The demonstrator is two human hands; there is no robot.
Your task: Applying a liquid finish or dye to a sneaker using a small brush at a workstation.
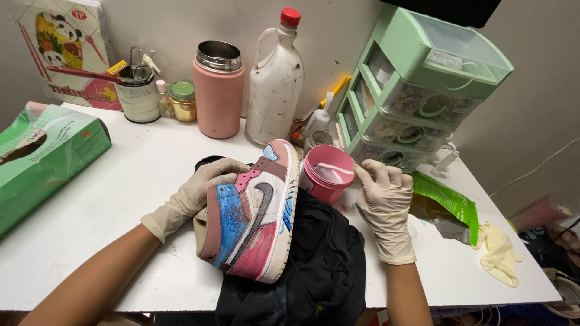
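Sneaker point(257, 211), multicoloured, is gripped at centre frame by the gloved left hand point(202, 187); a white swab point(336, 168) is pinched over the pink cup point(328, 173) by the gloved right hand point(383, 202).

Green tissue pack point(42, 151) far left; torn green pouch point(450, 202) right; panda-print card point(63, 48) against wall.

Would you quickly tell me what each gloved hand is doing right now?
Left hand: closed on the multicoloured high-top sneaker, steadying it.
Right hand: closed on a thin white stick reaching into the pink tub.
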